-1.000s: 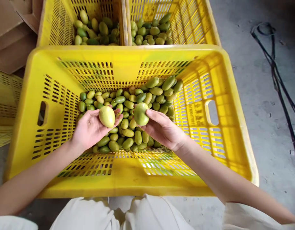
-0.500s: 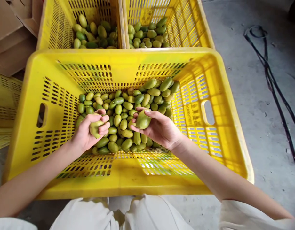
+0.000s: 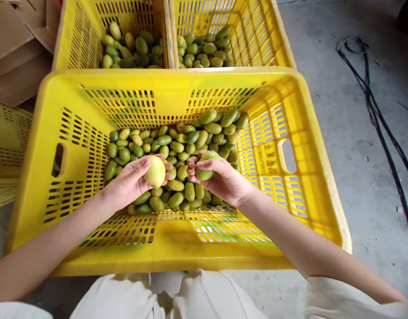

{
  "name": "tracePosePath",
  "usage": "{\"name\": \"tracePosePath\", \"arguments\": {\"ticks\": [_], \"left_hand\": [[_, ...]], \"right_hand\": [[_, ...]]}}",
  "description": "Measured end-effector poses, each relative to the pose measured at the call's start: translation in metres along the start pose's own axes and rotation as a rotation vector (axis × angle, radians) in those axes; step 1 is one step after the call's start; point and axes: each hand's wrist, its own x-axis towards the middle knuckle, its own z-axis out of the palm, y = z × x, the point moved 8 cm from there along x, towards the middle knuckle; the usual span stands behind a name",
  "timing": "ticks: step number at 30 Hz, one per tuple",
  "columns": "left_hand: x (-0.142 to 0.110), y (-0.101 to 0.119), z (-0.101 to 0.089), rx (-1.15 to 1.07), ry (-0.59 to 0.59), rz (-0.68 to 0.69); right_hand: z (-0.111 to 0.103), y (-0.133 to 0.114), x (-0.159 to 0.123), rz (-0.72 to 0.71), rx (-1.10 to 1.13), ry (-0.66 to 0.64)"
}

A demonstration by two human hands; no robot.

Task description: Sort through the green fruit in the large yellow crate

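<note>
My left hand [image 3: 132,179] is shut on a pale yellow lemon [image 3: 155,172], thumb on its near side and fingertips showing at its right. My right hand [image 3: 224,179] grips a green lemon [image 3: 208,165], with the thumb across its front and the fingers curled round its left side. Both hands hover close together over a loose pile of green and yellowish oval lemons [image 3: 175,186]. The pile lies on the bottom of a large yellow slotted crate [image 3: 164,257]. The hands and forearms cover part of the pile.
Behind stand two more yellow crates, a left one [image 3: 81,40] and a right one [image 3: 257,40], each with similar fruit inside. Cardboard [image 3: 14,53] leans at the upper left, above another yellow crate [image 3: 8,137]. A black cable [image 3: 373,106] lies on the grey floor at right.
My left hand has moved right and turned, so its lemon now faces up. My right hand has shifted slightly right and turned its lemon, with the thumb now across it.
</note>
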Motion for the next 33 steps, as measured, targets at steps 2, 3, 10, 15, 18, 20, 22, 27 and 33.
{"name": "tracePosePath", "arguments": {"ticks": [2,3,10,15,18,20,22,27,33], "left_hand": [[0.000,0.000,0.001,-0.017,-0.018,0.007],[0.000,0.001,0.001,-0.040,-0.021,0.007],[-0.003,0.006,-0.004,-0.038,0.094,0.022],[0.000,0.005,-0.003,-0.076,0.087,0.022],[0.000,0.003,-0.002,-0.152,0.099,-0.024],[0.000,0.001,-0.001,-0.155,0.108,-0.042],[0.000,0.002,-0.002,-0.127,0.119,-0.026],[0.000,0.007,-0.009,-0.102,0.162,0.056],[0.000,0.010,-0.016,-0.063,0.234,0.052]], "right_hand": [[0.003,-0.001,0.000,0.003,-0.034,-0.038],[0.004,-0.001,0.000,0.007,-0.056,-0.053],[-0.005,0.006,0.003,0.054,0.008,0.010],[0.004,0.008,0.003,0.070,-0.049,-0.095],[0.009,0.008,0.000,0.066,-0.091,-0.115],[0.008,0.007,-0.001,0.055,-0.078,-0.101],[0.007,0.004,-0.001,0.050,-0.062,-0.093],[0.011,-0.001,-0.002,0.078,-0.050,-0.150],[0.003,-0.014,0.000,0.002,-0.034,-0.074]]}}
